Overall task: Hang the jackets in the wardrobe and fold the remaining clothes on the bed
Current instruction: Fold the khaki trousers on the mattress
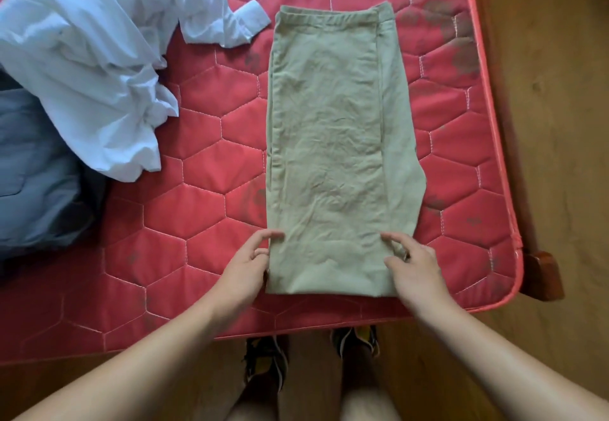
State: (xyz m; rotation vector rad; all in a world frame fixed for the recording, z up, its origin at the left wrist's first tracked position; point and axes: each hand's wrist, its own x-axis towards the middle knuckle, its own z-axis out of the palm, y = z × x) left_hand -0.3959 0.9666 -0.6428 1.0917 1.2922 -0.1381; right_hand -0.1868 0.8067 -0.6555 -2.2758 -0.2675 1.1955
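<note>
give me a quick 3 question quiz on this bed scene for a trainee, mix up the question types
1. True or false: the white shirt lies folded flat.
2. Multiple choice: where do the left hand and right hand touch the khaki garment?
A. both at its far end
B. at its near end, one at each side edge
C. both in its middle
3. Short answer: which garment lies nearer the right edge of the red mattress?

Key: 1 false, it is crumpled. 2 B. 3 the khaki garment.
</note>
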